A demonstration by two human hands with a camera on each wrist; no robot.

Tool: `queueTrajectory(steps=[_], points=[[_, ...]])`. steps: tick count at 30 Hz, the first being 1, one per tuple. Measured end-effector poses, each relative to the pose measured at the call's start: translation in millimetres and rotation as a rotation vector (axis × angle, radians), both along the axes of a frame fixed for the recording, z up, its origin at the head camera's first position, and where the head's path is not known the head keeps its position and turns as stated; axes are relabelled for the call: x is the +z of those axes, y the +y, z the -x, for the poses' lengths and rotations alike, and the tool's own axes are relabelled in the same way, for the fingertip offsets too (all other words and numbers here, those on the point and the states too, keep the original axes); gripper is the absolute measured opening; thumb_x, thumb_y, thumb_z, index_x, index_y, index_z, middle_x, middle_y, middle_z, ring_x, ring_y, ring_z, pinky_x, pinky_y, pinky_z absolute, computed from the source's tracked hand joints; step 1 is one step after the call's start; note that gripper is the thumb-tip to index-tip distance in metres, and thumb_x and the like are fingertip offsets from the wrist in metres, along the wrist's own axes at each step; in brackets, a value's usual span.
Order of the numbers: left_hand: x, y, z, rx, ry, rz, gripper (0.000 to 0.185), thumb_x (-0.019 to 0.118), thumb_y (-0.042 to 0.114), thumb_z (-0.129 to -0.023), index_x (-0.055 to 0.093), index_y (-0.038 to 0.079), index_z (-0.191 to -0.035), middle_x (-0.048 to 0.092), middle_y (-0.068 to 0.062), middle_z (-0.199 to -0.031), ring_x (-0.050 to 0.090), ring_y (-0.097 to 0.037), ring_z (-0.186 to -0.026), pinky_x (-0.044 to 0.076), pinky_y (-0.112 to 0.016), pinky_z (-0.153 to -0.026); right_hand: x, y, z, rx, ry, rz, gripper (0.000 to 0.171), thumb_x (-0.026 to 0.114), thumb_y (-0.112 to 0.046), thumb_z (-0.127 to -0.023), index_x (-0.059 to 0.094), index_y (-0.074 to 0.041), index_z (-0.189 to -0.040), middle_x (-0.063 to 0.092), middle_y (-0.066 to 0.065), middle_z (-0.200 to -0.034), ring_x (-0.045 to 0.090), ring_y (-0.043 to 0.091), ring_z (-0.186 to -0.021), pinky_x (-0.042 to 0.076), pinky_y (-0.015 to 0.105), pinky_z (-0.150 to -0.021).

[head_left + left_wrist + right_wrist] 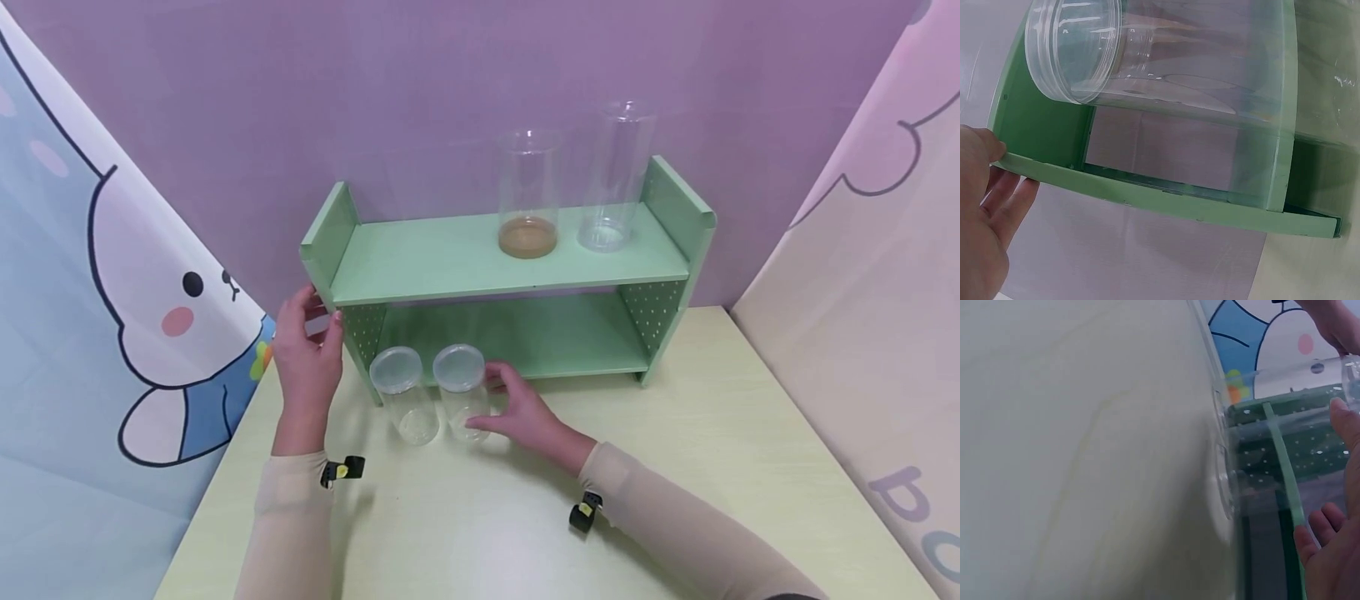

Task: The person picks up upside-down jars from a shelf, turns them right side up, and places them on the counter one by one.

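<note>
Two clear jars with translucent lids stand side by side in front of a pale green two-tier shelf (435,258). My right hand (517,412) is at the right jar (457,392), thumb across its front and fingers beside its far side. In the right wrist view the fingers (1319,531) look slightly apart from the jar wall. The left jar (408,400) is untouched. My left hand (311,350) holds the shelf's left side panel at its front edge; the left wrist view shows the thumb (994,147) on the edge and fingertips against the panel's outer face.
On the upper tier stand a clear cylinder with a brown layer at its bottom (528,237) and a taller clear cylinder (615,183). The lower tier (517,333) lies behind the jars. Purple cloth (225,75) hangs behind the light wooden table (480,517).
</note>
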State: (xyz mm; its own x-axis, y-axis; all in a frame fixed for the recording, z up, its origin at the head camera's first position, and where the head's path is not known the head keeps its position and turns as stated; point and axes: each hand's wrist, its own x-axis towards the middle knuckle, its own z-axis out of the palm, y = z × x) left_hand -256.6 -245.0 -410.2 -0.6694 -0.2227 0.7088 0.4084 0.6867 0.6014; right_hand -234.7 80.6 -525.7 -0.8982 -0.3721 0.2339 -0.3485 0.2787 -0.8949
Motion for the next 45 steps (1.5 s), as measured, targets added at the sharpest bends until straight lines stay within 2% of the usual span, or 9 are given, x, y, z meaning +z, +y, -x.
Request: queueTrajectory(steps=[7,12,21,24,29,32,36,42,45], points=[[-1.2,-0.3,-1.4,-0.006,-0.004,-0.002,0.048,0.070,0.019,-0.111,0.058,0.018,-0.157,0.065,-0.011,-0.139,0.069,-0.021,-0.126,0.066,-0.052,-0.091,8.4,22.7,-4.1,0.023,0.005,0.038,0.089,0.100,-0.020,-0.083,0.051,-0.004,-0.155,0.061,0.013,-0.149,0.057,0.040,-0.141,0.047,0.061,-0.119],[-0.6,-0.3,-1.9,-0.013,-0.003,-0.011,0.048,0.069,0.019,-0.111,0.058,0.019,-0.158,0.065,-0.011,-0.140,0.068,-0.021,-0.127,0.066,-0.056,-0.092,15.2,43.3,-9.9,0.022,-0.015,0.051,0.085,0.098,-0.023,-0.087,0.052,-0.001,-0.155,0.057,0.023,-0.153,0.053,0.053,-0.141,0.049,0.068,-0.114],[1.8,1.0,-2.8,-0.016,-0.007,-0.020,0.048,0.070,0.018,-0.110,0.058,0.020,-0.157,0.065,-0.011,-0.140,0.068,-0.022,-0.127,0.066,-0.055,-0.093,27.5,67.9,-16.2,-0.044,0.009,0.005,0.072,0.095,-0.022,-0.090,0.057,-0.007,-0.149,0.060,0.017,-0.150,0.061,0.038,-0.132,0.053,0.064,-0.111],[1.7,0.9,-2.9,-0.005,-0.007,-0.007,0.049,0.071,0.016,-0.110,0.058,0.020,-0.157,0.065,-0.010,-0.140,0.068,-0.019,-0.126,0.066,-0.047,-0.093,29.8,72.2,-14.5,-0.049,0.043,-0.009,0.070,0.095,-0.021,-0.090,0.058,-0.004,-0.147,0.060,0.019,-0.148,0.062,0.037,-0.129,0.053,0.059,-0.112],[1.5,0.5,-2.6,-0.004,-0.005,0.003,0.049,0.071,0.018,-0.110,0.059,0.021,-0.157,0.066,-0.009,-0.139,0.068,-0.019,-0.125,0.060,-0.019,-0.091,32.4,76.4,-11.5,-0.056,0.088,-0.015,0.061,0.095,-0.018,-0.089,0.061,-0.010,-0.140,0.062,0.012,-0.143,0.063,0.035,-0.126,0.054,0.050,-0.112],[2.0,0.2,-2.5,-0.008,-0.003,0.003,0.049,0.071,0.018,-0.110,0.059,0.020,-0.157,0.066,-0.009,-0.139,0.069,-0.019,-0.125,0.060,-0.018,-0.091,38.4,77.4,-10.5,-0.048,0.124,-0.004,0.060,0.094,-0.015,-0.090,0.061,-0.009,-0.140,0.063,0.012,-0.141,0.063,0.032,-0.126,0.054,0.049,-0.112],[2.3,-0.3,-2.2,-0.009,-0.007,0.001,0.049,0.071,0.019,-0.110,0.059,0.021,-0.157,0.066,-0.008,-0.139,0.068,-0.018,-0.125,0.064,-0.028,-0.092,62.0,79.3,-8.6,-0.045,0.252,0.024,0.056,0.090,-0.009,-0.094,0.060,-0.003,-0.141,0.065,0.009,-0.136,0.064,0.028,-0.122,0.056,0.049,-0.109],[1.3,-0.7,-1.1,-0.012,-0.014,-0.002,0.049,0.071,0.019,-0.110,0.058,0.023,-0.158,0.065,-0.008,-0.140,0.068,-0.018,-0.126,0.065,-0.032,-0.092,124.0,86.0,2.7,-0.092,0.536,0.089,0.048,0.085,0.002,-0.094,0.061,0.005,-0.136,0.067,0.018,-0.130,0.066,0.035,-0.119,0.058,0.045,-0.105],[0.6,-1.1,-0.9,-0.011,-0.020,-0.009,0.049,0.070,0.019,-0.110,0.058,0.023,-0.158,0.066,-0.008,-0.140,0.068,-0.018,-0.126,0.066,-0.042,-0.093,154.0,87.0,10.9,-0.146,0.576,0.074,0.053,0.086,-0.002,-0.094,0.058,0.006,-0.138,0.064,0.022,-0.134,0.064,0.036,-0.123,0.058,0.048,-0.106]])
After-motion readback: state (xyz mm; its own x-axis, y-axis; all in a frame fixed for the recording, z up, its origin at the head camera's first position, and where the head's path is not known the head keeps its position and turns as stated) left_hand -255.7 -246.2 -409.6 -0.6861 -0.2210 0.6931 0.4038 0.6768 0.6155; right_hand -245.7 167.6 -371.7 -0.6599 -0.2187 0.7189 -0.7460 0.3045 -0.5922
